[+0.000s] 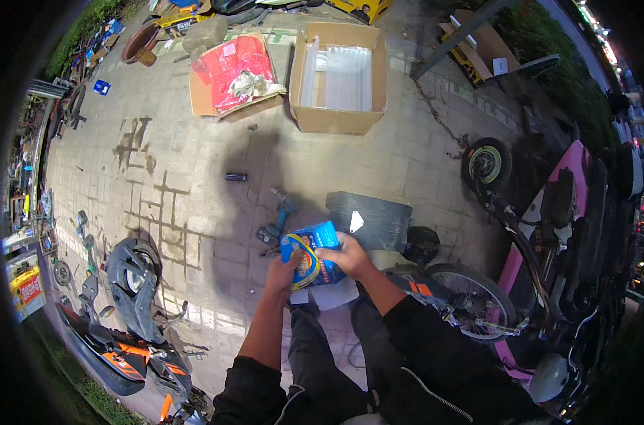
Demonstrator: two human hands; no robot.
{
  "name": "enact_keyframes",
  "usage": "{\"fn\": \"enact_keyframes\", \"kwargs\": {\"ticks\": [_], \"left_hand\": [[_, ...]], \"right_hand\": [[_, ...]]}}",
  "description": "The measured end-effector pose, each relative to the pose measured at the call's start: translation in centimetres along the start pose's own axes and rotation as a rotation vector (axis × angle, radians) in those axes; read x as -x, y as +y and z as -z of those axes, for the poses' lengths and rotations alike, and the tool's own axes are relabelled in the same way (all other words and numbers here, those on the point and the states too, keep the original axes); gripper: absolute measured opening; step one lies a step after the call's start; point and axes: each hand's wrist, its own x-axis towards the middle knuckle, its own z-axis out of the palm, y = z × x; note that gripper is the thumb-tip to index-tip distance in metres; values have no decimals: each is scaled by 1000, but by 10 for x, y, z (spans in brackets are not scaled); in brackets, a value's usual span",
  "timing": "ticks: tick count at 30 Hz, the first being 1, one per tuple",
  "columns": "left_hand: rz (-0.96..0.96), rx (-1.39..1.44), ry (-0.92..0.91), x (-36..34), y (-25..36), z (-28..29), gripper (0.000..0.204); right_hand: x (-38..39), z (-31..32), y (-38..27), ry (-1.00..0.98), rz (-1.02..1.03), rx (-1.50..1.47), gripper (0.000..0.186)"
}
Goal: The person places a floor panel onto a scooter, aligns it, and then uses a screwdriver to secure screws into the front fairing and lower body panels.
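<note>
Fingers of the left hand [284, 269] and right hand [349, 256] are closed on opposite sides of a blue box [312, 253], held before the legs [320, 347]. Light, even pressure should spare its card; beyond lie a cordless drill [285, 207] and, farther, an open carton [336, 122].

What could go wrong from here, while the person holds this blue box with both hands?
The pale flaps of the blue box stand open toward the person's legs, so anything inside might slide out if the left hand or right hand tips it. The cordless drill lies on the pavement just ahead, so a forward step could trip on it.
</note>
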Motion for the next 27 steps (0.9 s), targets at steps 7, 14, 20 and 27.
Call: {"fn": "enact_keyframes", "kwargs": {"ticks": [7, 14, 20, 27], "left_hand": [[-225, -593, 103, 25, 59, -30, 29], [-371, 67, -4, -10, 144, -29, 44], [-228, 133, 58, -13, 62, -4, 51], [226, 165, 67, 16, -121, 13, 48]], "right_hand": [[17, 17, 6, 222, -6, -107, 28], [-30, 22, -97, 196, 238, -206, 12], [-121, 52, -199, 448, 57, -77, 34], [-96, 139, 17, 363, -320, -49, 30]]}}
